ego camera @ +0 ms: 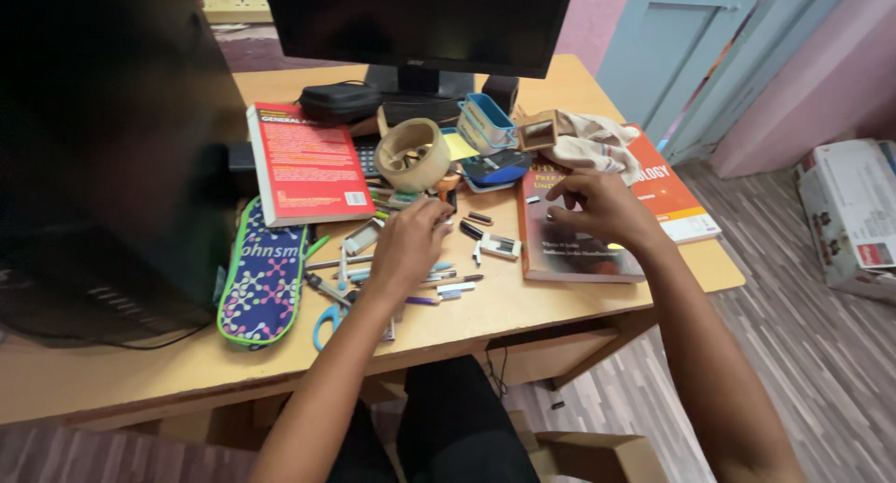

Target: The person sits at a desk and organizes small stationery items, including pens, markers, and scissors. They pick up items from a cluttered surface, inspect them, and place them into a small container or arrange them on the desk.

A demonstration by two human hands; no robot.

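Two hands work over a cluttered wooden counter (560, 306). The left hand (408, 245) hovers above a scatter of pens (439, 280), its fingers curled around a small item at the fingertips; the item is too small to identify. The right hand (602, 208) rests on a dark book (574, 250), fingers bent and pinched together; whether it grips anything cannot be told.

Containers: a blue basket (487, 121) stands behind the pens, contents not visible. A patterned pencil case (263, 278) lies flat at the left, zipped, just beside a red book (308, 163). A roll of tape (413, 153) stands between the red book and the basket. A black pouch (341, 100) sits by the monitor (420, 21).

Edges: blue-handled scissors (329, 317) lie near the front edge. An orange book (672, 198) reaches the right edge, under a cloth (588, 142). Bare surface lies along the front edge and at the front left.
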